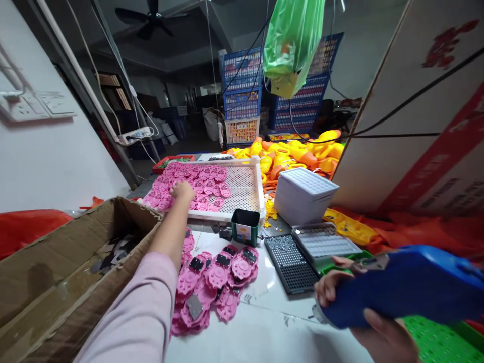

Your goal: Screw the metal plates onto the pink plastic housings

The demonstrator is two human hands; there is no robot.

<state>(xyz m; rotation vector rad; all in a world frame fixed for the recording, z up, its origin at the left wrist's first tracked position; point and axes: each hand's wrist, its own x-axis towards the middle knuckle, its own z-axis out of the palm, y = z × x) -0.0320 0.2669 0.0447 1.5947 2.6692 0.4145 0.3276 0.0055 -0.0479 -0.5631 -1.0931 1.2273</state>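
Observation:
My left hand (183, 191) stretches out over the pink plastic parts (206, 174) laid in rows in a white perforated tray (242, 184). Its fingers are curled down among them, and whatever they pinch is hidden. At the lower right, my right hand (381, 322) is wrapped round a blue handheld power tool (401, 285) with a metal nose, tilted towards the left. Between my arms lies a heap of pink plastic toy parts (217, 282), several with black or grey plates on them. A black tray of small screws (291, 262) is left of the tool.
A cardboard box (139, 217) with grey pieces stands at left. Behind the worktop are a green-black cup (245, 227), stacked white trays (304, 194) and piled yellow-orange toy parts (287, 156). A green bag (293, 40) and black cables hang overhead. A green basket (438, 335) is at lower right.

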